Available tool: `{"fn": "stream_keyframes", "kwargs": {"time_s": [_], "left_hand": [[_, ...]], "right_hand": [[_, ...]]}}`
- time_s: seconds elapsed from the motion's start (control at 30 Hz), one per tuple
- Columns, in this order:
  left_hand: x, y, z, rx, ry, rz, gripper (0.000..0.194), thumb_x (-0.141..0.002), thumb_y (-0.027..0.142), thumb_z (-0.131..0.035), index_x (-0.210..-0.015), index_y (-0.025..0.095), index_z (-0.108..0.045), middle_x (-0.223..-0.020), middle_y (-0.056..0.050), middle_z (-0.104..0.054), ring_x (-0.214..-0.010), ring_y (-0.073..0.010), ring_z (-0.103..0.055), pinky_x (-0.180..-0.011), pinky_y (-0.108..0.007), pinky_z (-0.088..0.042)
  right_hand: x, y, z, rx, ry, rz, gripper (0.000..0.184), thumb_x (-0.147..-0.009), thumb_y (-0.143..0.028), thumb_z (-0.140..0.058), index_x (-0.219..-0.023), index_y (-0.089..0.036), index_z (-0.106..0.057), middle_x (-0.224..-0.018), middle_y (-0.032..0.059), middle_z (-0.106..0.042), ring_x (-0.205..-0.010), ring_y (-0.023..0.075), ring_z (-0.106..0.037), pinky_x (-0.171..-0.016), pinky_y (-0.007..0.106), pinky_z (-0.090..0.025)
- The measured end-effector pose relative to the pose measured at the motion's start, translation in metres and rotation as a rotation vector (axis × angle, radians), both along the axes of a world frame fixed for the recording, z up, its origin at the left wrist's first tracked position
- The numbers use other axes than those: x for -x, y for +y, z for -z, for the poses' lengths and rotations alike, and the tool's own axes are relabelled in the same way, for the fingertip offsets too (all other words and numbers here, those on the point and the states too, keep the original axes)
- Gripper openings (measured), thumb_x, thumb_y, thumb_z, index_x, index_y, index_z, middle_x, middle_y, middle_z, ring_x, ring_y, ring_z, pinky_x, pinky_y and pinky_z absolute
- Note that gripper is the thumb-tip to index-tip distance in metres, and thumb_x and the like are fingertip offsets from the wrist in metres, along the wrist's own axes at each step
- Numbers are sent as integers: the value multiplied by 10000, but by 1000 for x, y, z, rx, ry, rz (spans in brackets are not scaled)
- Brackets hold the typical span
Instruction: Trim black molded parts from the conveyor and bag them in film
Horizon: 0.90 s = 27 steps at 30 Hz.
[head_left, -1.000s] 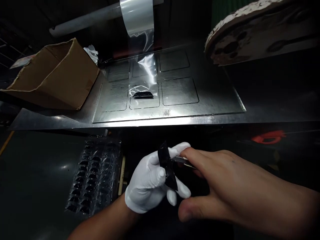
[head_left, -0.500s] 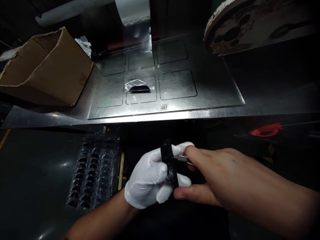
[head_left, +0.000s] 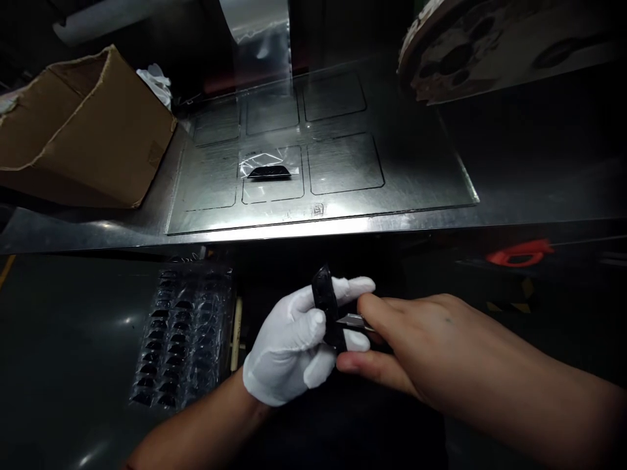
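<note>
My left hand (head_left: 289, 346), in a white glove, holds a small curved black plastic part (head_left: 325, 307) upright between thumb and fingers. My bare right hand (head_left: 416, 346) grips a small metal blade (head_left: 353, 320) whose tip touches the edge of that part. Both hands hover below the front edge of a shiny steel table (head_left: 441, 196). On the table's marked plate, another black part lies sealed in a clear bag (head_left: 267, 166).
A clear blister tray (head_left: 183, 336) of several black parts lies at the lower left. An open cardboard box (head_left: 83, 130) sits at the table's left. A roll of clear film (head_left: 255, 16) hangs at the top. A large reel (head_left: 490, 46) is top right, a red object (head_left: 519, 251) on the right.
The hanging film has pulled up off the bagged part, leaving it lying flat on the plate. My right thumb has closed in under the black part and the blade has shifted along its edge.
</note>
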<state>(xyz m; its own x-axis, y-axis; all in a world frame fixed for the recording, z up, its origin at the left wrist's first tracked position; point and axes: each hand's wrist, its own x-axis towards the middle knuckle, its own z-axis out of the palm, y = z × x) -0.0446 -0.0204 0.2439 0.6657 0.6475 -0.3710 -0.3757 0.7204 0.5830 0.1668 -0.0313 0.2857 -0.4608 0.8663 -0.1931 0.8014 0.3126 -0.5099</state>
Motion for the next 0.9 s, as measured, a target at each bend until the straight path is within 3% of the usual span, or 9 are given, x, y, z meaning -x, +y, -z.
{"fn": "stream_keyframes", "kwargs": {"time_s": [0.1,0.17,0.23,0.33,0.43,0.57,0.9], "left_hand": [[-5,2,0,4,-55,-14,447,-1010,432,-690,-1386,190,-697,-987,-150,-783,-439,-27,-495,-393,-130,-319],[-9,2,0,3,-99,-26,407,-1027,398,-671,-1385,208,-704,-991,-143,-784,-465,-27,-527,-418,-110,-362],[-12,3,-1,-5,-106,-42,376,-1041,359,-654,-1391,231,-705,-1099,-154,-779,-549,-45,-607,-452,-95,-410],[-19,4,-3,-7,-57,-63,328,-1027,286,-675,-1348,247,-731,-1366,-157,-697,-784,-109,-742,-491,-84,-470],[-26,4,-5,27,-30,-47,314,-962,261,-760,-1270,203,-760,-1288,-123,-695,-859,-162,-784,-495,-87,-506],[-35,2,-7,74,4,-16,355,-904,266,-822,-1238,160,-763,-1053,-67,-673,-805,-167,-785,-470,-90,-512],[-33,6,-14,26,215,70,352,-886,313,-857,-1183,143,-776,-1002,-84,-676,-794,-165,-761,-455,-91,-456]], "right_hand": [[-4,-1,2,111,73,44,482,-967,-688,-618,-828,-231,-552,-654,-16,-687,-467,188,-621,-419,280,-320],[-14,-1,3,227,259,73,494,-968,-722,-589,-901,-232,-588,-755,-8,-725,-562,175,-662,-446,273,-405],[-29,-2,3,230,428,158,457,-1042,-667,-486,-1037,-240,-647,-877,5,-749,-700,165,-703,-551,265,-513],[-54,-2,4,-93,341,358,374,-1129,-440,-384,-1333,-289,-660,-1137,18,-767,-991,168,-728,-812,297,-573],[-66,-2,5,-379,200,272,393,-1081,-318,-552,-1469,-306,-608,-1292,11,-736,-1166,189,-678,-961,346,-548],[-63,1,1,-456,200,108,380,-1050,-246,-609,-1427,-252,-654,-1173,5,-770,-1064,181,-677,-875,328,-571],[-61,5,1,-472,53,92,322,-1106,-357,-499,-1338,-306,-716,-1064,-33,-785,-938,179,-690,-666,308,-535]]}}
